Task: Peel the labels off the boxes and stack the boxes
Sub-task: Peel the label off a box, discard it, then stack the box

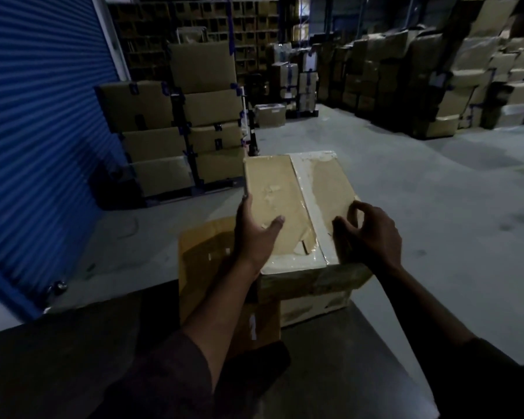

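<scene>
Left hand (256,228) grips the cardboard box (285,204) at nine o'clock, right hand (368,234) pinches at label residue (318,219) at four o'clock; brittle film may tear, leaving remnants.

Under the left hand (256,234), the box (285,201) is tan with glossy white tape patches; far left, the shutter (37,116) is ribbed blue.

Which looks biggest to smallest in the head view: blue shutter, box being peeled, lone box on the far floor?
1. Blue shutter
2. Box being peeled, though nearness to the camera enlarges it
3. Lone box on the far floor
</scene>
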The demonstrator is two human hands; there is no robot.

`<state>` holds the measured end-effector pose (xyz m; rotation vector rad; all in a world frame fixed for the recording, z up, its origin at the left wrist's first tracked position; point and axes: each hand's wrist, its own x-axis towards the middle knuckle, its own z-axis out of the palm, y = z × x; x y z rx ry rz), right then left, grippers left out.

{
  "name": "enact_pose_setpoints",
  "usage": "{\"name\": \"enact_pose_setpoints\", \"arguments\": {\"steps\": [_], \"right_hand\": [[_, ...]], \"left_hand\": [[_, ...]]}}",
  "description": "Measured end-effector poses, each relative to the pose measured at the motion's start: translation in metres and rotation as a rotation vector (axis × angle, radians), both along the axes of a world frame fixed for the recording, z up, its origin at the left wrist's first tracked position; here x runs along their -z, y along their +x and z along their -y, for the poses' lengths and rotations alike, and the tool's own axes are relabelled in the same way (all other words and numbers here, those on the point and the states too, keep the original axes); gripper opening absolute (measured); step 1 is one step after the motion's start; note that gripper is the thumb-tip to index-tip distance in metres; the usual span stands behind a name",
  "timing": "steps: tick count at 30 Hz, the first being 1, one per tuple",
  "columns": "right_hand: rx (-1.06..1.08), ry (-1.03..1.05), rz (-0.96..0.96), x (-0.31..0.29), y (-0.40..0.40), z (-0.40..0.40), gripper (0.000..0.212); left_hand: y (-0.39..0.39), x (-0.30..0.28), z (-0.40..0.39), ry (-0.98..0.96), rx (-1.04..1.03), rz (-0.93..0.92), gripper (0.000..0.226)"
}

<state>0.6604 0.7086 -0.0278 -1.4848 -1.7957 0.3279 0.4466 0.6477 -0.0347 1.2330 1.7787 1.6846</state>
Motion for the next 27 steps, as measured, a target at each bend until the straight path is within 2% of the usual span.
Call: {"name": "enact_pose_setpoints", "arguments": {"steps": [4,8,13,18,23,27], "right_hand": [[0.004,-0.034,0.073,0.007,0.017,-0.053,0.054],[0.017,-0.099,0.075,0.013,0.025,-0.096,0.036],[-0.006,-0.082,0.103,0.016,0.026,-0.135,0.030],[-0.123,-0.127,0.192,0.044,0.005,-0.144,0.025],[-0.179,-0.073,0.330,0.054,-0.024,-0.149,0.027],[-0.210,-0.070,0.479,0.058,-0.033,-0.147,0.043]], "left_hand": [[0.021,0.012,-0.049,-0.094,0.058,0.065,0.086],[0.033,0.016,-0.087,-0.151,0.064,0.027,0.087],[0.042,0.020,-0.121,-0.191,0.003,-0.067,0.082],[0.024,0.057,-0.124,-0.259,-0.091,-0.003,0.081],[0.007,0.080,-0.113,-0.282,-0.159,0.060,0.079],[0.004,0.072,-0.109,-0.309,-0.133,0.023,0.078]]}}
